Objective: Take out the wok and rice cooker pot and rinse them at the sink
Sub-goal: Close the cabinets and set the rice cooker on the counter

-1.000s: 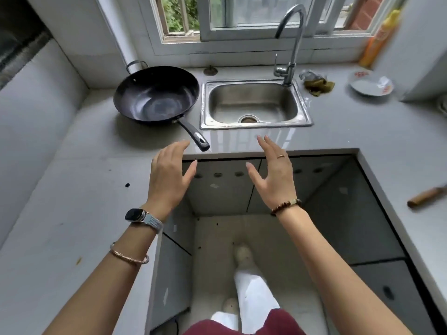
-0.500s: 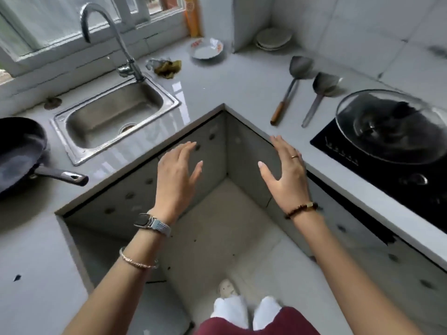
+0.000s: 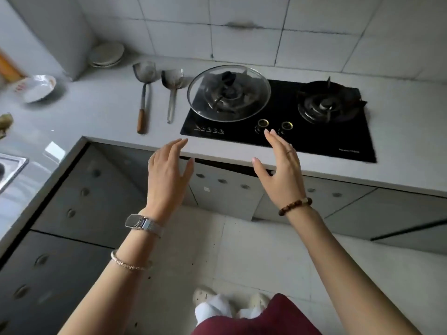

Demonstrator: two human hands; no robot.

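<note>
My left hand (image 3: 168, 172) and my right hand (image 3: 280, 170) hover side by side with straight fingers, holding nothing, in front of the counter edge below the black gas hob (image 3: 338, 141). Only a corner of the steel sink (image 3: 12, 168) shows at the far left. The wok and the rice cooker pot are out of view.
A glass lid (image 3: 228, 93) lies on the hob's left burner. Two spatulas (image 3: 144, 93) (image 3: 172, 93) lie left of it. A bowl (image 3: 38, 88) and stacked plates (image 3: 106, 54) stand at the back left. Grey cabinet doors (image 3: 225, 192) run under the counter.
The view has swung right, from the sink and wok to the hob. Both hands stayed raised and empty in front of me.
</note>
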